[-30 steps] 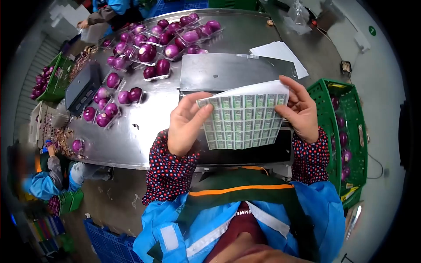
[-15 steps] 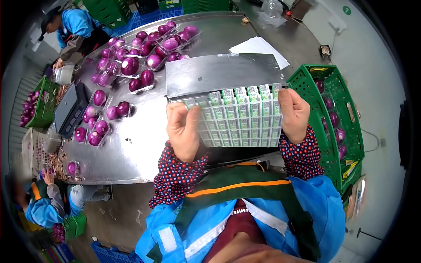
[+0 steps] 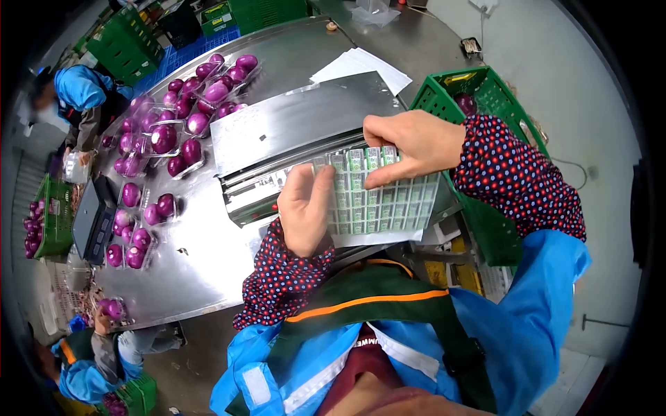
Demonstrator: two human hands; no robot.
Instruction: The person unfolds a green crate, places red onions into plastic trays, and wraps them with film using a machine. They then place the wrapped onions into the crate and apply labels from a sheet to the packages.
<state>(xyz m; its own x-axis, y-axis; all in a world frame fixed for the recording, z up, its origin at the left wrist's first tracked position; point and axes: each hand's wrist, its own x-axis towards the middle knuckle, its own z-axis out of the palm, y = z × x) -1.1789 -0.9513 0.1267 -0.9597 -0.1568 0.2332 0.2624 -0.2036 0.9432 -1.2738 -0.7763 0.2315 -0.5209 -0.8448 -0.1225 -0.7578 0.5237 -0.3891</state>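
Note:
A sheet of small green-and-white stickers (image 3: 378, 211) slants in front of me over the table's near edge. My left hand (image 3: 305, 208) pinches its left edge between thumb and fingers. Across its top reaches my right hand (image 3: 420, 142), the thumb over the upper stickers and the fingers bent behind the top edge. Just beyond the sheet lies a flat metal plate (image 3: 298, 121) with a slotted metal frame (image 3: 253, 197) along its near side.
Red onions (image 3: 164, 139) in clear plastic trays cover the left of the steel table (image 3: 208, 277), near a dark scale (image 3: 95, 218). White papers (image 3: 364, 68) lie behind the plate. A green crate (image 3: 517, 104) stands at right. Two people (image 3: 83, 87) work at the left.
My right hand has left the sheet's right edge and moved left across its top. The sheet has lowered and tilted, uncovering the metal frame. My view has turned.

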